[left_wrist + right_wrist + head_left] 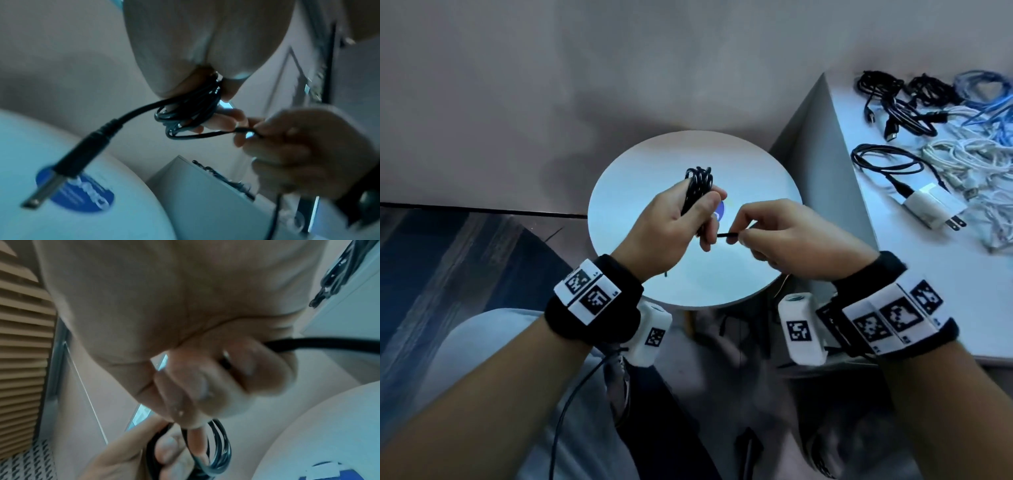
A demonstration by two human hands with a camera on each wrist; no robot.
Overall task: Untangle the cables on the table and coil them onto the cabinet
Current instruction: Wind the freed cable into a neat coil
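My L hand (671, 222) grips black coil (698, 186) upright; R hand (784, 233) pinches its tail (727, 235), lying sideways to the right (R nearer).

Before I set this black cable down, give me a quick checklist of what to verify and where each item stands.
1. Left hand grips the black coil: ok.
2. Right hand pinches the loose strand: ok.
3. Loose strand wrapped around the coil: not ok.
4. USB plug tucked in: not ok, it dangles free.
5. Round white top below the hands bare enough for the coil: ok.
6. Cable pile on the table sorted: not ok.
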